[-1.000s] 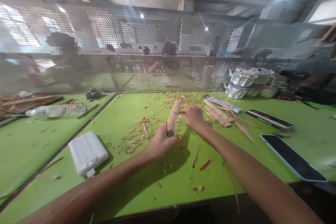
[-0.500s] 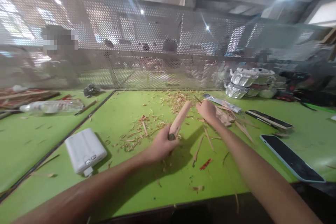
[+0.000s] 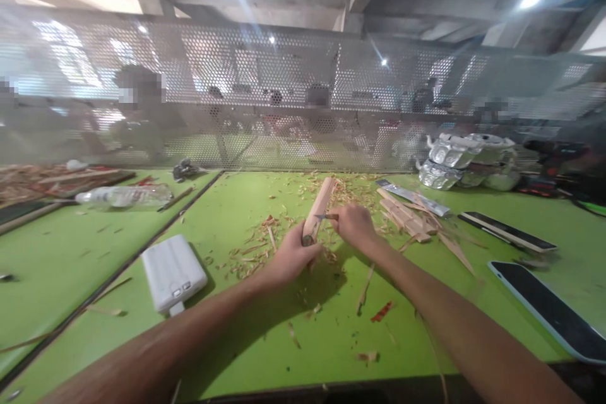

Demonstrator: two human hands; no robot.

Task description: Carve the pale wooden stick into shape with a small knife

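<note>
1. The wooden stick [image 3: 319, 209] is held at its near end by the left hand [image 3: 291, 257], grip closed, angled above the green tabletop [image 3: 227, 214].
2. A small blade [image 3: 326, 217] is pinched in the closed right hand [image 3: 354, 227], against the stick.
3. The stick is judged stiff and light; the bottom end is best gripped, clear of the blade.

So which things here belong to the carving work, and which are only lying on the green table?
In use:
- wooden stick, gripped at its near end by the left hand
- small blade, held in the right hand against the stick
- wood shavings around them

Lying about:
- white power bank
- phone
- plastic bottle
- foil trays
</note>
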